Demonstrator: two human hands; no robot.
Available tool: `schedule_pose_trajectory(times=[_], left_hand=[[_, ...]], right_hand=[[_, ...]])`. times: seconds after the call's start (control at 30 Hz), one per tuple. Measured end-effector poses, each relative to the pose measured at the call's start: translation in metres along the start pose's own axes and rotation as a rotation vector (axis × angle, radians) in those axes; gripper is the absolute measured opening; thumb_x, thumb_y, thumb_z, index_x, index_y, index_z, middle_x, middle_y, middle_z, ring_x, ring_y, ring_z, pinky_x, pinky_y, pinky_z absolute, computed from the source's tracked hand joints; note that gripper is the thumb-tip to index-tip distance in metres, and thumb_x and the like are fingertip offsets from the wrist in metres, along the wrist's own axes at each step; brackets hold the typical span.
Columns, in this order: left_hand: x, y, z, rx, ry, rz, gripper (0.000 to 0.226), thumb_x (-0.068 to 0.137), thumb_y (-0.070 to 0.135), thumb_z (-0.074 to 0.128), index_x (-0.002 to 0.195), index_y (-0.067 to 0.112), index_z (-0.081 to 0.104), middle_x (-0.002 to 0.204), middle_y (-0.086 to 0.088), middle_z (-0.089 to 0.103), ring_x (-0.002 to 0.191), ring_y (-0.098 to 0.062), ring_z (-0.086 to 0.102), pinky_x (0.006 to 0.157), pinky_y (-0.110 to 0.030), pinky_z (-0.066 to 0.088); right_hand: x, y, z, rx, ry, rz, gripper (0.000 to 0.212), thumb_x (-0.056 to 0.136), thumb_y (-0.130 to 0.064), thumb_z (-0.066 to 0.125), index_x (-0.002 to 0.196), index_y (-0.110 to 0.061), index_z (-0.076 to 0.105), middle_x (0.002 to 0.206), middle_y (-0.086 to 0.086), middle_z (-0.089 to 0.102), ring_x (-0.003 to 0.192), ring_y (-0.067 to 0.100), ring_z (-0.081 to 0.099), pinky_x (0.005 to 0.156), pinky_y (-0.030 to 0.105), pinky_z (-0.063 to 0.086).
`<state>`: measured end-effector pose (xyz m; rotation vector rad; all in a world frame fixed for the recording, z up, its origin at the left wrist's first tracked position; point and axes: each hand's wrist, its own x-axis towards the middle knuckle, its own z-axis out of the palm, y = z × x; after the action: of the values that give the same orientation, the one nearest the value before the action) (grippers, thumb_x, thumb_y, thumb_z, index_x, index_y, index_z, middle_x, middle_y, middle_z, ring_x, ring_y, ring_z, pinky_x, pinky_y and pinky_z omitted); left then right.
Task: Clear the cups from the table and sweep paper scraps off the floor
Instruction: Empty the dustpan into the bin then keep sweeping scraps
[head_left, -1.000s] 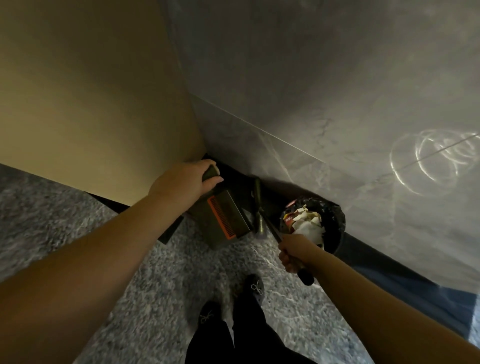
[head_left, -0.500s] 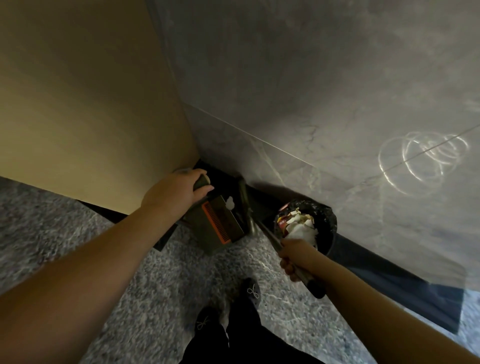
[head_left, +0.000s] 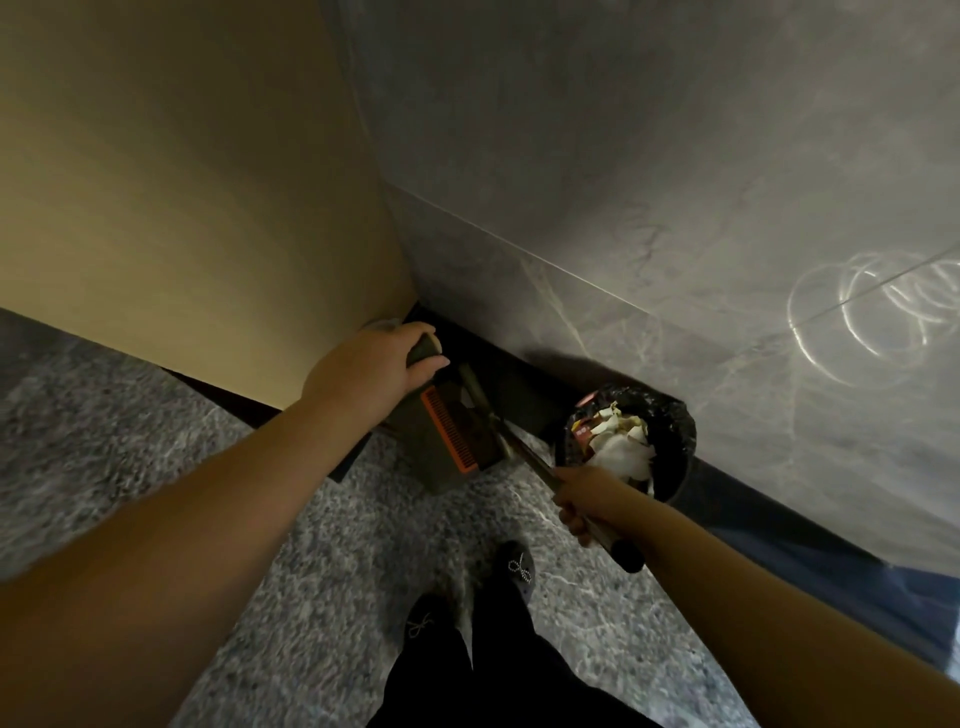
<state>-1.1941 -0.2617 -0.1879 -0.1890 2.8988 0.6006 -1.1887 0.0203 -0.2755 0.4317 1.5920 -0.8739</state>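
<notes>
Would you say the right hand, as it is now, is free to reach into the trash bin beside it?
Probably not yet: the right hand sits right beside the trash bin, whose top is open, but it grips the broom handle and the bin looks nearly full of paper.

glossy grey marble wall (head_left: 623, 156), speckled stone floor (head_left: 130, 441), matt plastic dustpan (head_left: 441, 447)

Dustpan (head_left: 441, 447) — olive, orange comb.

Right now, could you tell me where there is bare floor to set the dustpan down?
Bare speckled floor lies left of the dustpan, along the beige panel. The corner is crowded: dustpan, broom and full trash bin bunch by the baseboard; shoes take the near floor.
</notes>
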Motion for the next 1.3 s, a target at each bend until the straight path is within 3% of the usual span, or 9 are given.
schedule_pose_trajectory(times=[0.17,0.33,0.53,0.7,0.83,0.93,1.13,1.3], left_hand=[[-0.018,0.006,0.000,-0.045,0.004,0.022,0.042,0.093,0.051,0.055,0.126,0.025,0.058,0.108,-0.010,0.062,0.089,-0.025,0.059,0.058,-0.027,0.030],[-0.056,0.003,-0.002,-0.059,0.019,0.032,0.029,0.093,0.050,0.056,0.112,0.028,0.059,0.065,0.013,0.047,0.056,-0.009,0.049,0.044,-0.022,0.025],[-0.113,-0.011,-0.012,-0.040,0.030,0.083,0.030,0.093,0.048,0.056,0.113,0.024,0.059,0.055,0.010,0.047,0.045,-0.009,0.044,0.041,-0.027,0.027],[-0.170,-0.019,-0.040,0.028,0.095,0.118,0.032,0.094,0.047,0.054,0.115,0.023,0.059,0.064,-0.004,0.057,0.054,-0.024,0.053,0.046,-0.035,0.038],[-0.221,-0.021,-0.061,0.051,0.124,0.164,0.034,0.095,0.050,0.051,0.118,0.026,0.058,0.069,-0.007,0.059,0.058,-0.026,0.055,0.050,-0.039,0.044],[-0.250,-0.017,-0.077,0.098,0.177,0.212,0.038,0.095,0.050,0.051,0.121,0.023,0.058,0.067,-0.007,0.059,0.056,-0.026,0.054,0.046,-0.033,0.038],[-0.290,0.013,-0.113,0.130,0.254,0.327,0.038,0.092,0.049,0.056,0.118,0.022,0.061,0.072,-0.015,0.064,0.063,-0.036,0.060,0.053,-0.040,0.050],[-0.318,0.062,-0.138,0.135,0.302,0.398,0.036,0.090,0.049,0.058,0.113,0.022,0.063,0.070,-0.008,0.058,0.064,-0.035,0.060,0.055,-0.034,0.044]], right_hand=[[-0.019,0.011,-0.004,0.174,0.038,0.037,0.020,0.097,-0.004,0.035,0.093,-0.020,0.047,0.053,0.003,0.043,0.034,0.010,0.037,0.040,0.017,0.033],[-0.051,0.031,-0.004,0.241,0.032,0.026,0.020,0.097,-0.005,0.035,0.093,-0.020,0.048,0.053,0.003,0.042,0.035,0.010,0.035,0.039,0.016,0.030],[-0.094,0.074,0.040,0.312,0.047,-0.068,0.025,0.095,-0.004,0.038,0.092,-0.027,0.048,0.054,0.003,0.045,0.035,0.010,0.038,0.039,0.017,0.032],[-0.130,0.117,0.098,0.321,0.165,-0.213,0.015,0.096,-0.006,0.040,0.092,-0.016,0.051,0.055,0.006,0.047,0.035,0.012,0.038,0.040,0.020,0.034],[-0.164,0.154,0.138,0.363,0.217,-0.327,0.030,0.093,0.003,0.039,0.112,-0.015,0.053,0.056,0.007,0.048,0.034,0.012,0.041,0.035,0.020,0.036],[-0.187,0.176,0.158,0.408,0.234,-0.355,0.037,0.093,0.004,0.039,0.110,-0.026,0.053,0.056,0.006,0.049,0.035,0.011,0.042,0.035,0.020,0.036],[-0.234,0.219,0.169,0.466,0.238,-0.360,0.043,0.093,-0.002,0.041,0.125,-0.030,0.047,0.056,0.003,0.051,0.039,0.010,0.044,0.037,0.021,0.037],[-0.269,0.253,0.160,0.458,0.257,-0.388,0.028,0.095,-0.007,0.042,0.114,-0.023,0.054,0.057,0.002,0.053,0.041,0.010,0.047,0.039,0.023,0.039]])
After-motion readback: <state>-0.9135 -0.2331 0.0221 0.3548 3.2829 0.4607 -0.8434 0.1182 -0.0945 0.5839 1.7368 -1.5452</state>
